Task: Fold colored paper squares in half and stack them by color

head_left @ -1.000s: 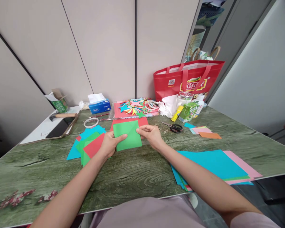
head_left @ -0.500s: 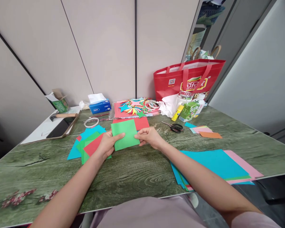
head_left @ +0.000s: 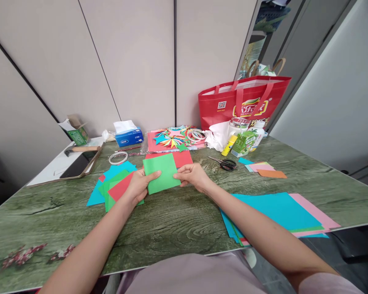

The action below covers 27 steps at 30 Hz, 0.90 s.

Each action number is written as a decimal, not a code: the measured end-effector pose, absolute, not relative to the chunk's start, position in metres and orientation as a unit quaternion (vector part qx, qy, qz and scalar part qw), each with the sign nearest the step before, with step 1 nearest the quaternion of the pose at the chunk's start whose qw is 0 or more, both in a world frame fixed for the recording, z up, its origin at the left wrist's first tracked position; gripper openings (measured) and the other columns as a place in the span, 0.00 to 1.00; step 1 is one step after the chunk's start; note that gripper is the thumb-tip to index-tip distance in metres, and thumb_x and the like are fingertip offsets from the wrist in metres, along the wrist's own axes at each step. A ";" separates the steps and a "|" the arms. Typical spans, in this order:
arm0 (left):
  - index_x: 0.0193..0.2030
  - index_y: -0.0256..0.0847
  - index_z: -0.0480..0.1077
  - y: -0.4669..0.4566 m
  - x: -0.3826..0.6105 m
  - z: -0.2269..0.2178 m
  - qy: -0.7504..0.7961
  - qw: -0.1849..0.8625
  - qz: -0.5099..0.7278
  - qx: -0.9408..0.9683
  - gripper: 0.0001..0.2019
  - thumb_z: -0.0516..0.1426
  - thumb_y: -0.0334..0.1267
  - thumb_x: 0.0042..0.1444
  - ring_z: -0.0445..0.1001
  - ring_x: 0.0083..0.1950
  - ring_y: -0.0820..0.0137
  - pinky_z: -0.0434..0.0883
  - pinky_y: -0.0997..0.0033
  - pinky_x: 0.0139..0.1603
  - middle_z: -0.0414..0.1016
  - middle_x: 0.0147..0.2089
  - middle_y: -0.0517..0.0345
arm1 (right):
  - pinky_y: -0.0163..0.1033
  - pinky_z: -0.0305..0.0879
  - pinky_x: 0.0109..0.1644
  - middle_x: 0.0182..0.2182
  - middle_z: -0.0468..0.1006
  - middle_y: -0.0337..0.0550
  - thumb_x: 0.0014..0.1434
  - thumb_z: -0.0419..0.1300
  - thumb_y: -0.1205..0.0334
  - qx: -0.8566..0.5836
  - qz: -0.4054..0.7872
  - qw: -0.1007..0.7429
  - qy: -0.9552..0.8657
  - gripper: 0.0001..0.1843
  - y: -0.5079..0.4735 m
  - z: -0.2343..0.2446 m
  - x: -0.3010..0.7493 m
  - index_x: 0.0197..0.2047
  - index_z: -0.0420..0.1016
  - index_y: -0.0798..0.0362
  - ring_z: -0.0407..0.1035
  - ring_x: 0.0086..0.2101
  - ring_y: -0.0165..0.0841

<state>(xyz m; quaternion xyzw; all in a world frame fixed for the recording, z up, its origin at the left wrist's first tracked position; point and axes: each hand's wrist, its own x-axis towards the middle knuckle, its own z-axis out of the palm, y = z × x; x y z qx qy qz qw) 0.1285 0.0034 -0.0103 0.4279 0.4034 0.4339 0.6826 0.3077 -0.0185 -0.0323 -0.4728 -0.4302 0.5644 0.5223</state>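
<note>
Green paper [head_left: 164, 164] has shifted left, partly hiding the left hand [head_left: 140, 183].

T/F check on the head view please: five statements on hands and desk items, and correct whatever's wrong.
1. The left hand and right hand both hold the green paper. True.
2. The scissors are in the right hand. False: they lie on the table, to its right.
3. The yellow tube is beside the green carton. True.
4. The tissue box is red. False: it is blue.
5. A large blue sheet lies partly over pink paper, near the right forearm. True.
</note>
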 end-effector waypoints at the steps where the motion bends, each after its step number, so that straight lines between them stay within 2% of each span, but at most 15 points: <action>1: 0.44 0.32 0.70 0.003 0.129 -0.010 0.403 0.683 0.434 0.428 0.28 0.67 0.31 0.31 0.76 0.33 0.60 0.74 0.62 0.35 0.78 0.36 0.47 | 0.30 0.66 0.17 0.14 0.71 0.35 0.23 0.72 0.60 -0.473 0.563 0.522 -0.431 0.20 -0.019 -0.032 0.308 0.21 0.71 0.59 0.64 0.15 0.24; 17: 0.44 0.33 0.70 0.003 0.128 -0.010 0.402 0.680 0.437 0.430 0.28 0.67 0.31 0.31 0.76 0.33 0.60 0.74 0.62 0.35 0.78 0.36 0.47 | 0.30 0.64 0.18 0.14 0.72 0.35 0.22 0.72 0.59 -0.476 0.562 0.520 -0.433 0.21 -0.019 -0.032 0.307 0.21 0.70 0.58 0.64 0.15 0.24; 23: 0.40 0.32 0.73 0.002 0.128 -0.014 0.393 0.668 0.412 0.480 0.25 0.68 0.35 0.30 0.76 0.35 0.58 0.73 0.62 0.35 0.78 0.35 0.46 | 0.32 0.67 0.24 0.21 0.76 0.38 0.28 0.70 0.54 -0.433 0.572 0.542 -0.438 0.20 -0.017 -0.036 0.308 0.25 0.72 0.56 0.69 0.21 0.27; 27: 0.38 0.33 0.73 0.002 0.129 -0.018 0.391 0.652 0.406 0.507 0.24 0.68 0.38 0.29 0.76 0.35 0.58 0.72 0.61 0.37 0.78 0.35 0.47 | 0.31 0.65 0.23 0.21 0.76 0.38 0.29 0.69 0.53 -0.436 0.539 0.573 -0.438 0.19 -0.016 -0.036 0.309 0.23 0.73 0.56 0.67 0.21 0.27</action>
